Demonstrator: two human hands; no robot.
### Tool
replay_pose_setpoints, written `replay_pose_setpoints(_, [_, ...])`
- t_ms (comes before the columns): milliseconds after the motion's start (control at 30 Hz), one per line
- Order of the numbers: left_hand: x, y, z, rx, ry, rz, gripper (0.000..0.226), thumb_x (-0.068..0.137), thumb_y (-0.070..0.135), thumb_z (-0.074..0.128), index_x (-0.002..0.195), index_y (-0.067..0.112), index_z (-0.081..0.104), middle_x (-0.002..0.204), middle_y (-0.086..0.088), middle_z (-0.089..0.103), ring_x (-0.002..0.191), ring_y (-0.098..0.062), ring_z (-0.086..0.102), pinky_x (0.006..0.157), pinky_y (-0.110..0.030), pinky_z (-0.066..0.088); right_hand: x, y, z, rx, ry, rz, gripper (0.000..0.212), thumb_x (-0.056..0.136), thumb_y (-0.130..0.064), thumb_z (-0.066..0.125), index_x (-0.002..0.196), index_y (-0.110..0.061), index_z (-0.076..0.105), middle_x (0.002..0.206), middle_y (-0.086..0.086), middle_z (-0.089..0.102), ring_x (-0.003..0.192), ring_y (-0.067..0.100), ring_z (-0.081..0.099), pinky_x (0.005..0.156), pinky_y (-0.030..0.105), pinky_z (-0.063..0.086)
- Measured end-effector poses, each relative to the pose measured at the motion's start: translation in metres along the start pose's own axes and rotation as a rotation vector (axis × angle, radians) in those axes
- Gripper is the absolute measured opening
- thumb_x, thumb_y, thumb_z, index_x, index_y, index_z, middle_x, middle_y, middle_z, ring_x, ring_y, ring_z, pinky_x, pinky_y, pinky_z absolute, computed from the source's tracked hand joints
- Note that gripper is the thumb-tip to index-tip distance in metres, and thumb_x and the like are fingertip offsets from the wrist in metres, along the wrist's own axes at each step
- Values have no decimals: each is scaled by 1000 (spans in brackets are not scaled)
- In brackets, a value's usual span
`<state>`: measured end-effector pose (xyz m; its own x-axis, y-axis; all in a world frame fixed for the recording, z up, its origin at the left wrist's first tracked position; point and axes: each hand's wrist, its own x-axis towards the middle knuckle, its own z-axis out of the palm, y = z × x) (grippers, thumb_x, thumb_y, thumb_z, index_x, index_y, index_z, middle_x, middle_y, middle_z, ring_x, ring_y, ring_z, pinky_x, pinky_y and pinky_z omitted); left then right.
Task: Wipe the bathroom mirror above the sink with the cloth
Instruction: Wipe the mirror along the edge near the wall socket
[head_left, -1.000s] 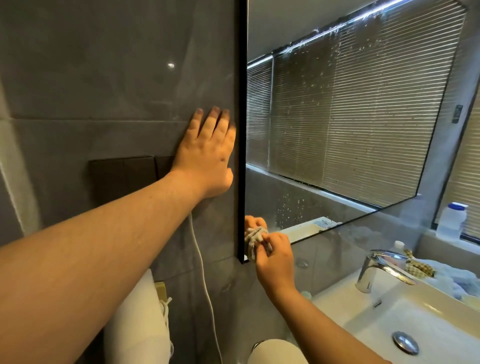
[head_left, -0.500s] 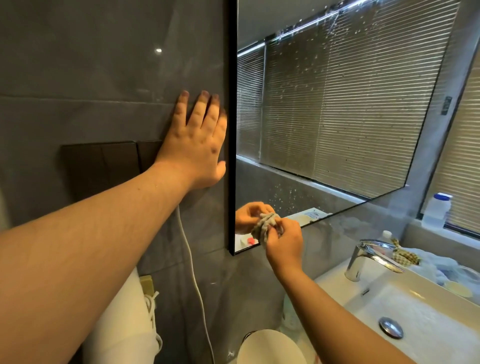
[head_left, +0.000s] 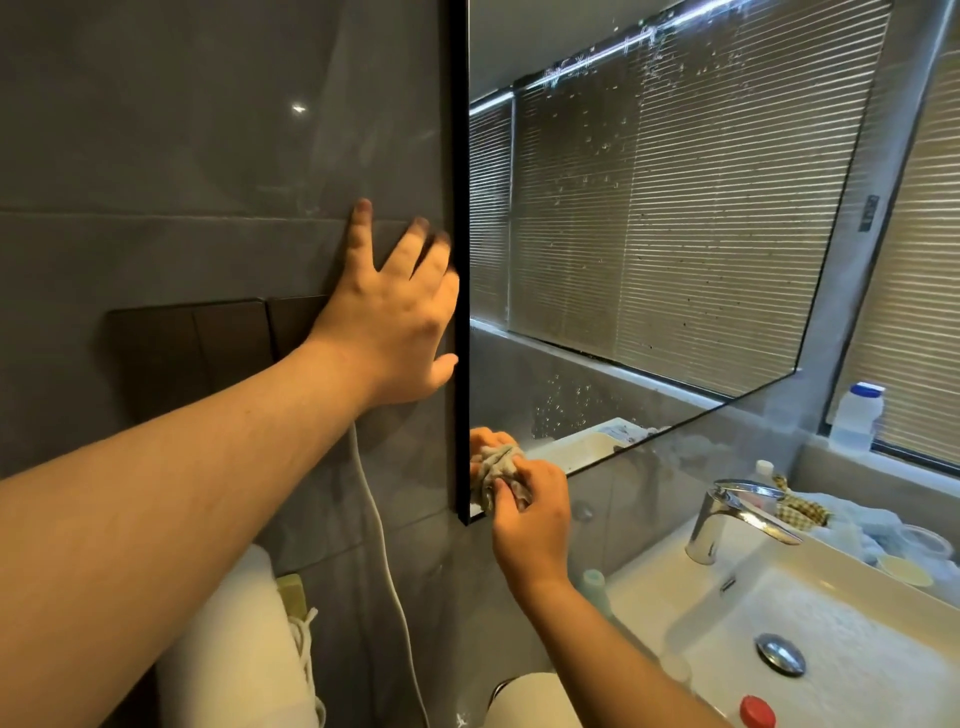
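Hands apart: our left hand (head_left: 395, 332) presses flat, fingers spread, on the grey wall tile (head_left: 182, 156) at nine o'clock of the mirror (head_left: 649, 234), touching its black frame. Our right hand (head_left: 530, 519) pinches the bunched cloth (head_left: 496, 475) against the mirror's seven o'clock corner. Droplets speckle the glass. At four o'clock of the cloth we see the faucet (head_left: 727, 519) over the sink (head_left: 857, 623).
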<state>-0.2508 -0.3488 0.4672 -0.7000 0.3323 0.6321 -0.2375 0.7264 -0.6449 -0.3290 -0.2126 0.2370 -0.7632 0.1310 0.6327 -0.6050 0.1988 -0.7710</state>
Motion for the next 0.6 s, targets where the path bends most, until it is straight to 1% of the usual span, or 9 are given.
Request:
replay_pose_setpoints(33, [-1, 0, -1, 10, -15, 8, 84, 77, 66, 46, 138, 8, 45, 151, -17, 32, 144, -36, 21, 106, -75, 7, 2, 1, 0, 12, 20, 9, 26, 84, 1, 70, 100, -18, 66, 100, -12, 52, 99, -2, 53, 86, 2, 36])
replay_pose_setpoints(100, [-2, 2, 0, 13, -65, -3, 92, 77, 73, 39, 144, 9, 35, 156, -16, 24, 146, -35, 14, 107, -74, 3, 10, 4, -1, 20, 86, 47, 24, 84, 2, 69, 100, -16, 67, 100, -6, 54, 97, -5, 53, 84, 1, 36])
replay_pose_setpoints(200, [-2, 13, 1, 28, -139, -16, 109, 76, 82, 34, 151, 6, 14, 160, -16, 8, 147, -38, 1, 110, -70, -2, 30, 13, -5, 0, 176, 122, 23, 86, 0, 68, 107, -11, 70, 104, 1, 56, 93, 3, 54, 82, 0, 36])
replay_pose_setpoints(267, [-3, 19, 4, 37, -150, -28, 112, 76, 82, 36, 151, 2, 9, 160, -18, 3, 147, -39, -3, 110, -69, -2, 46, 17, -11, 0, 223, 187, 27, 89, -4, 67, 115, -11, 70, 110, 2, 56, 94, 7, 52, 82, 0, 35])
replay_pose_setpoints(300, [-4, 20, 6, 42, -150, -29, 113, 77, 81, 37, 151, 1, 8, 160, -20, 1, 147, -39, -4, 110, -69, -2, 54, 19, -14, -7, 243, 217, 28, 90, -6, 66, 117, -11, 69, 113, 2, 56, 98, 8, 52, 85, 4, 36])
replay_pose_setpoints(367, [-5, 21, 9, 43, -140, -24, 111, 80, 80, 36, 150, -1, 6, 159, -21, -2, 147, -39, -4, 111, -68, -1, 64, 23, -18, -32, 259, 231, 28, 91, -8, 65, 119, -13, 69, 116, 3, 57, 101, 9, 51, 91, 18, 40])
replay_pose_setpoints(433, [-5, 21, 10, 40, -118, -23, 109, 81, 78, 37, 150, -1, 6, 159, -22, -2, 147, -39, -4, 111, -68, -1, 66, 25, -20, -42, 258, 225, 28, 92, -9, 64, 120, -14, 68, 117, 2, 58, 102, 10, 52, 93, 24, 42])
replay_pose_setpoints(500, [-4, 22, 11, 35, -106, -29, 107, 82, 76, 38, 150, -1, 9, 159, -22, 0, 147, -39, -2, 112, -68, -2, 61, 24, -17, -41, 254, 217, 27, 93, -10, 63, 120, -14, 67, 117, 1, 58, 101, 7, 53, 92, 21, 42])
replay_pose_setpoints(600, [-3, 24, 11, 17, -105, -41, 105, 82, 75, 40, 150, -1, 13, 159, -23, 3, 147, -39, 2, 112, -68, -1, 37, 18, -5, -38, 224, 126, 21, 92, -9, 65, 110, -20, 65, 111, -3, 58, 96, -4, 53, 85, 4, 38])
